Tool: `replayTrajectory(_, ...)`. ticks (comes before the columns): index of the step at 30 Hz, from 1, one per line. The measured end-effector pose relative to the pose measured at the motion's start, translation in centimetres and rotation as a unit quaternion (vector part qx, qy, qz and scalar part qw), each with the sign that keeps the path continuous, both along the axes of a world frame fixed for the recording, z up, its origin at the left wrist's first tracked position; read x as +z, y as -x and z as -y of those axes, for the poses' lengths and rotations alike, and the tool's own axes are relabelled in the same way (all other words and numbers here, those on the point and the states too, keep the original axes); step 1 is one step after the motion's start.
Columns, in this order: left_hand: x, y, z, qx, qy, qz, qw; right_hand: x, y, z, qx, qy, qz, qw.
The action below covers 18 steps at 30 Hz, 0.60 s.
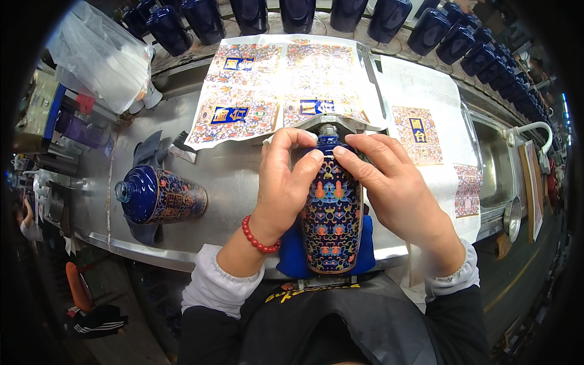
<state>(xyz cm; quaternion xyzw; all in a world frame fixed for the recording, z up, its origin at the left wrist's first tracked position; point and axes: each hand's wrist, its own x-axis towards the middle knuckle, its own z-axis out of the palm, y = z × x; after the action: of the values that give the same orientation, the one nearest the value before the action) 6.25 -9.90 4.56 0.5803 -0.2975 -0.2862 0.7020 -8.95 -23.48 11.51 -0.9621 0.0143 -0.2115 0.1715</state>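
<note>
A dark blue glass bottle (333, 213) with a colourful floral pattern lies in front of me, its neck pointing away, resting on a blue cloth pad (291, 249). Both hands grip its shoulder just below the clear glass neck. My left hand (285, 176), with a red bead bracelet (258, 239) at the wrist, presses its thumb on the left of the shoulder, fingers curled beside the neck. From the right, my right hand (392, 176) sets its thumb and fingertips on the shoulder. The bottle's underside is hidden. Left of me, a second patterned bottle (167, 194) lies on a dark cloth (146, 234).
Patterned transfer sheets (255, 82) cover the metal worktop's far side; another sheet (420, 131) lies right. A brush (182, 148) sits left. Plain blue bottles (249, 17) line a conveyor behind. At right are a sink (493, 164) and tap (538, 126); a plastic bag (100, 55) stands far left.
</note>
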Motion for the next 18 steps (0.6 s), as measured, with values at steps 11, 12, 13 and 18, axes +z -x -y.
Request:
replayTrajectory(11,-0.1,-0.1,0.1,0.006,-0.032,0.025,0.999,0.0,-0.3,0.2,0.015,0.055,0.029,0.998)
replayTrajectory(12,-0.2,-0.2,0.1,-0.006,-0.012,0.026,1.000,0.1,-0.3,0.1,0.012,0.058,0.022,0.998)
replayTrajectory(13,-0.4,-0.2,0.1,-0.006,-0.035,0.037,0.999,0.2,-0.3,0.1,0.010,0.049,0.017,0.999)
replayTrajectory(18,-1.0,-0.6,0.2,-0.025,-0.035,0.079,0.996,0.6,-0.2,0.0,-0.001,0.033,-0.009,0.999)
